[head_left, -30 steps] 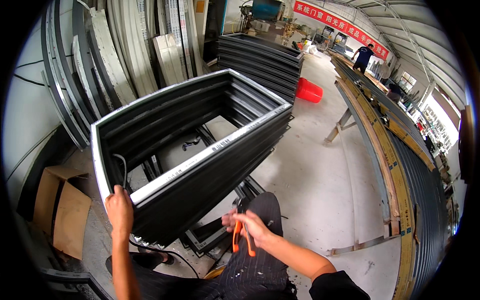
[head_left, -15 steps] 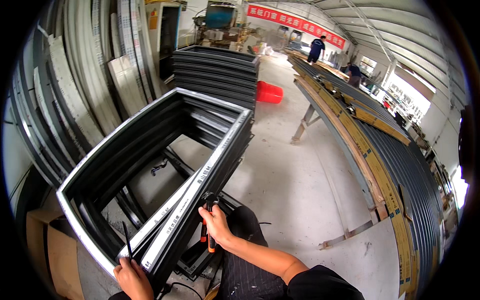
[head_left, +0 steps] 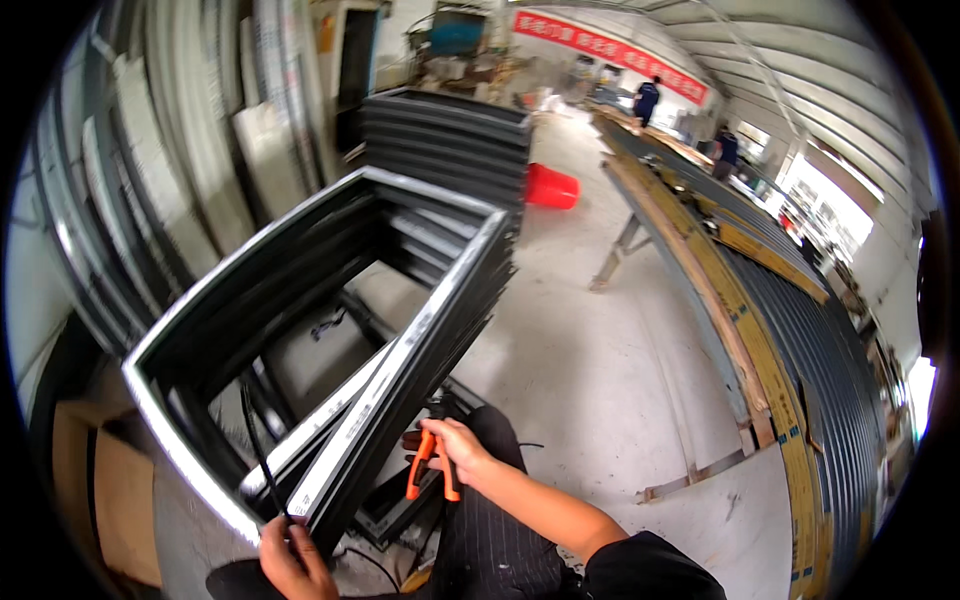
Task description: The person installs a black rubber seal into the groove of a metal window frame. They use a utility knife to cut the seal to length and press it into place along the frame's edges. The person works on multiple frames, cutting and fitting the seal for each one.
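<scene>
In the head view, the right hand (head_left: 455,448), lower centre, grips pliers (head_left: 416,478) whose handles have since spread; the left hand (head_left: 297,560), lower left, pinches a black strip (head_left: 258,445) beside stacked frames (head_left: 443,297). Pale floor (head_left: 570,350) spans the centre, a long table (head_left: 690,300) the right.

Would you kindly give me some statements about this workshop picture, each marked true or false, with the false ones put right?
1. The right hand holds an orange-handled tool. True.
2. The left hand is empty. False: the left hand holds a thin black strip.
3. The cardboard box is to the left of the near stack of frames. True.
4. The bucket beside the farther stack of frames is blue. False: the bucket is red.
5. Another person is visible in the background. True.
</scene>
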Available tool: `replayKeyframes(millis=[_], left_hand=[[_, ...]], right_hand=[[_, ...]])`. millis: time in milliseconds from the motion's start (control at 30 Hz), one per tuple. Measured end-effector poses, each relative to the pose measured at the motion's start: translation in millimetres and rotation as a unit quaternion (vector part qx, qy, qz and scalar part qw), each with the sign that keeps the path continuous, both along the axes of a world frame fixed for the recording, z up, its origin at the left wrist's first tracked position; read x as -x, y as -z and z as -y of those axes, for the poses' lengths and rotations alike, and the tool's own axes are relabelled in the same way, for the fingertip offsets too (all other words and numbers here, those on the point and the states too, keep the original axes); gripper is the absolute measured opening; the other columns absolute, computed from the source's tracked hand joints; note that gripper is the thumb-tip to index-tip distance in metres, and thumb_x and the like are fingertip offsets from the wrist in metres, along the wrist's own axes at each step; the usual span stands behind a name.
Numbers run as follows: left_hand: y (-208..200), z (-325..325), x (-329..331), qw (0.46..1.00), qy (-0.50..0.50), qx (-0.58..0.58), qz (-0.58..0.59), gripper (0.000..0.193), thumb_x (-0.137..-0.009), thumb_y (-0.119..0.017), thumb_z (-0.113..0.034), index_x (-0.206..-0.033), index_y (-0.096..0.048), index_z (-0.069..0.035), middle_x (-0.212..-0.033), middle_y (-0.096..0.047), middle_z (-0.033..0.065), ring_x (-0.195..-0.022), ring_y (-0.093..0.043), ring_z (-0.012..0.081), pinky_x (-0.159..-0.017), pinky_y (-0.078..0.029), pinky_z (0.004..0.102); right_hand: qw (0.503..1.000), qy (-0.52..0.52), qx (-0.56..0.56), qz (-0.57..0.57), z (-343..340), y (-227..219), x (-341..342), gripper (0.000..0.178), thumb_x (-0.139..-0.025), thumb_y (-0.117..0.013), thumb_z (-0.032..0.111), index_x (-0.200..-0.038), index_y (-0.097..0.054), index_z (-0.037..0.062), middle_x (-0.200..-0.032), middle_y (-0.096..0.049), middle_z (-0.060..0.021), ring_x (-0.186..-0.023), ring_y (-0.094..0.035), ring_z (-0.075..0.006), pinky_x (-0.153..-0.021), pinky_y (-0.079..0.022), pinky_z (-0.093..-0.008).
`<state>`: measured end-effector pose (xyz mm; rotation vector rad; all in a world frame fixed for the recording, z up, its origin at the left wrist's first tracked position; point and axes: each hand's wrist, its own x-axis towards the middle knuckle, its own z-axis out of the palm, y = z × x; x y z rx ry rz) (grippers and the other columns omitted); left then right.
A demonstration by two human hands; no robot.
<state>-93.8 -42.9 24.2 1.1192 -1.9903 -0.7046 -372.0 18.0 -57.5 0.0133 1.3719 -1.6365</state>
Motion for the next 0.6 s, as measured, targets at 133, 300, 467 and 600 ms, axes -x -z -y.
replayKeyframes(millis=[133, 300, 467, 600], left_hand=[[39.1, -28.6, -9.3, 0.928, 0.088, -0.313, -0.181, 0.015, -0.097, -0.061, -0.012, -0.100, -0.056, 0.002, -0.075, -0.061, 0.0085, -0.068, -0.056, 0.0160, -0.067, -0.045, 0.0297], [75.7, -39.2, -21.8, 0.811, 0.066, -0.498, -0.299, 0.018, -0.101, -0.059, -0.018, -0.108, -0.058, -0.001, -0.082, -0.059, 0.0002, -0.071, -0.050, 0.0056, -0.063, -0.041, 0.0213], [90.0, -50.4, -29.2, 0.796, 0.049, -0.508, -0.325, 0.025, -0.102, -0.058, -0.022, -0.111, -0.061, 0.001, -0.086, -0.061, -0.0003, -0.076, -0.051, 0.0046, -0.066, -0.041, 0.0208], [94.8, -58.2, -33.6, 0.788, 0.062, -0.510, -0.340, 0.031, -0.104, -0.052, -0.026, -0.113, -0.063, 0.001, -0.089, -0.061, -0.0001, -0.077, -0.048, 0.0054, -0.070, -0.039, 0.0201]], right_hand=[[0.983, -0.093, 0.032, 0.155, -48.3, 42.8, -31.5, 0.027, -0.098, -0.057, 0.020, -0.112, -0.055, -0.0027, -0.105, -0.068, -0.0205, -0.097, -0.068, -0.0280, -0.092, -0.056, -0.0481], [0.941, -0.232, -0.033, 0.245, -106.9, 34.7, -87.4, 0.033, -0.098, -0.053, 0.010, -0.127, -0.047, -0.0040, -0.115, -0.062, -0.0264, -0.102, -0.065, -0.0347, -0.094, -0.054, -0.0482], [0.863, -0.313, 0.065, 0.390, -127.9, 21.1, -119.9, 0.056, -0.098, -0.053, 0.010, -0.148, -0.030, 0.0049, -0.128, -0.056, -0.0276, -0.117, -0.059, -0.0331, -0.106, -0.046, -0.0461], [0.864, -0.361, 0.042, 0.348, -125.2, 3.1, -123.3, 0.069, -0.094, -0.060, 0.013, -0.153, -0.024, 0.0094, -0.125, -0.057, -0.0243, -0.114, -0.060, -0.0309, -0.105, -0.046, -0.0446]])
